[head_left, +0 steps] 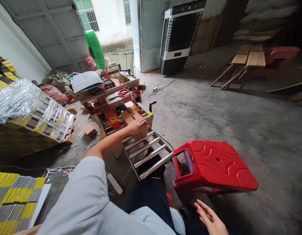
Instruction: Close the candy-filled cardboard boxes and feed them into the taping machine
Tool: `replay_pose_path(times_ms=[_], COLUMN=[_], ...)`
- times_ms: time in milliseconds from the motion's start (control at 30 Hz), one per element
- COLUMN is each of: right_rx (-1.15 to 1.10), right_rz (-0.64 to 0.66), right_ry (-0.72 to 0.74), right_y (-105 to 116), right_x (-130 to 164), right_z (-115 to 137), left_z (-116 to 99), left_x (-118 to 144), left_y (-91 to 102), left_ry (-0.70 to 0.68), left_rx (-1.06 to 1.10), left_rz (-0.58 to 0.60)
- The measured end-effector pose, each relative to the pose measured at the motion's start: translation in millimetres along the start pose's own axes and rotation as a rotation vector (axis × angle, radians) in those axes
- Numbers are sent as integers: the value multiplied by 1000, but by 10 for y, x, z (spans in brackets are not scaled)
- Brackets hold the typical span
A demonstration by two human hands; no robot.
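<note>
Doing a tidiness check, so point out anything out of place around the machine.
A brown box on the floor left of the machine looks stray, being off the rollers; small scraps lie nearby.

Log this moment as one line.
left hand: on cardboard box; box: on roller conveyor; right hand: nothing visible in it, near red stool

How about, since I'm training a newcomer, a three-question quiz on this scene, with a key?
1. Which hand rests on the box?
2. Fill in: the box sits on metal ____.
3. True or false: the right hand is clutching the stool.

Key
1. The left hand.
2. rollers.
3. False: it is open and apart from the stool.
</note>
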State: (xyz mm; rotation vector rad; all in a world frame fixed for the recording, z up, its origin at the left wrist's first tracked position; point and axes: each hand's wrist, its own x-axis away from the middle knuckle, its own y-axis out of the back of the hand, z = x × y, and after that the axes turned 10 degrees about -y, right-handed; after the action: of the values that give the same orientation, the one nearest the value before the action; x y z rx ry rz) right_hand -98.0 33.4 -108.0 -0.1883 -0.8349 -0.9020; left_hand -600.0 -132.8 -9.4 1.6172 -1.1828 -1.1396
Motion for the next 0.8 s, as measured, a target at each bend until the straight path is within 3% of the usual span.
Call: replay_pose_path(times_ms=[133,200,267,300,333,400,533,600,667,700,733,800], right_rx=[29,30,12,-2,-15,-17,182,308,357,346,324,275], right_rz=[65,40,10,-5,-19,-61,-120,-177,-352,-501,-696,-1202], right_ry=[41,73,106,126,148,207,326,401,482,521,550,535], right_y=[67,124,152,142,112,14,18,187,387,495,618,933], right_x=[5,36,158,266,399,681,1068,1347,1816,2108,2414,2978], right_z=[13,-6,-77,-126,-173,-222,-136,-104,-110,-133,-178,-351], left_z=[350,371,207,57,-129,-590,-1840,-2593,-3309,-3623,-3903,-4383], left_x=[76,70,-12,-84,-171,-368,-724,-815,-861,-882,-908,-975], left_y=[459,637,604,480,284,-286,-1617,-2058,-2249,-2267,-2253,-2184], left_ry=[210,318,339,312,277,155,-267,-423,-559,-619,-666,-713], left_rx=[-65,-120,-175,-192,-219,-194,272,496,660,721,775,860], left_rz=[30,11,-26,-45,-84,-152,6,80,150,192,235,310])
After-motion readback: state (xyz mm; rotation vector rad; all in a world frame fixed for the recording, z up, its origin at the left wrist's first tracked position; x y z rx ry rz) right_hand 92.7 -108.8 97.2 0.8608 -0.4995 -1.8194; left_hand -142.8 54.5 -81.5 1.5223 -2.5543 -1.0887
